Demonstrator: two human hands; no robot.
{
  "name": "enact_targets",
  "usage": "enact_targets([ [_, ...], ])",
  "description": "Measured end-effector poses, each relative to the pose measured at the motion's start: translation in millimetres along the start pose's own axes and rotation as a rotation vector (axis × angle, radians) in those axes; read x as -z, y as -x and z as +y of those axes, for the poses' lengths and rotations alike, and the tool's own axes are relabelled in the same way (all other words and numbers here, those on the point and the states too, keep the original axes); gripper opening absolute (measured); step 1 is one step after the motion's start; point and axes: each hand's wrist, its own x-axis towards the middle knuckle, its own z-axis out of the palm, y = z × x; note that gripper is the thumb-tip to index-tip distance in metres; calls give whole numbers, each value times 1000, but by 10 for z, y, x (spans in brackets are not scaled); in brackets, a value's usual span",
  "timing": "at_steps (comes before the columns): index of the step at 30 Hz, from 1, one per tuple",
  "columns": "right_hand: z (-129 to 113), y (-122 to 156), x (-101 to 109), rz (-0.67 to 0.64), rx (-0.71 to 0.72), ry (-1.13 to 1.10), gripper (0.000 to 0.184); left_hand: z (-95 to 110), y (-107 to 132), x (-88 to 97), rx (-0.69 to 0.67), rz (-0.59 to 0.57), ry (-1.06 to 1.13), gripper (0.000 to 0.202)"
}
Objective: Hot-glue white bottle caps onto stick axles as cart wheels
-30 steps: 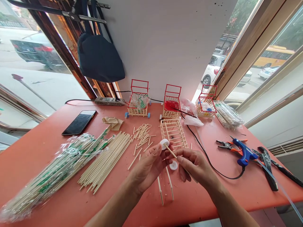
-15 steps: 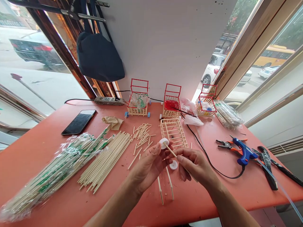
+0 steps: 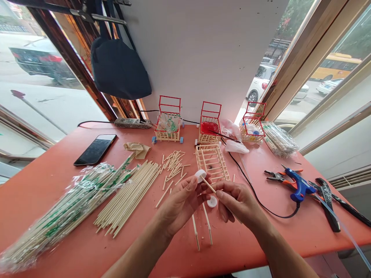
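Observation:
Between the thumb and fingers of my left hand (image 3: 183, 204) is a white bottle cap (image 3: 199, 175), its inside turned toward the right. My right hand (image 3: 236, 199) pinches a thin wooden stick (image 3: 209, 183), whose upper end meets the inside of the cap. Below the hands a second white cap (image 3: 212, 201) lies on the table. Just behind them rests a small frame of glued sticks (image 3: 214, 162), partly hidden by my fingers. Two long sticks (image 3: 207, 224) reach from under my hands toward the front edge.
Loose sticks (image 3: 127, 197), short cut pieces (image 3: 174, 164) and a plastic-wrapped bundle (image 3: 66, 216) lie left, near a phone (image 3: 95, 150). Small stick carts (image 3: 168, 129) line the back wall. At right are a blue glue gun (image 3: 301, 187), pliers (image 3: 275, 176) and a black cable (image 3: 255, 197).
Both hands keep almost the same pose, with the stick's end still at the cap. The whole view has shifted very slightly.

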Motion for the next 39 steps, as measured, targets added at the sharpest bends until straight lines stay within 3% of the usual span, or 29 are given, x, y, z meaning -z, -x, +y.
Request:
enact_targets([
  [9,36,6,8,-18,28,13,39,41,12,29,-13,-45,-64,36],
  [17,61,9,20,-15,95,51,40,42,26,44,-27,-102,3,40],
  [24,88,12,26,-22,81,76,40,83,26,22,-118,29,-73,40],
  [31,49,20,7,7,77,131,37,140,33,6,-174,141,-204,54],
  [39,42,6,-19,5,75,133,38,126,-1,43,-65,161,-155,43],
])
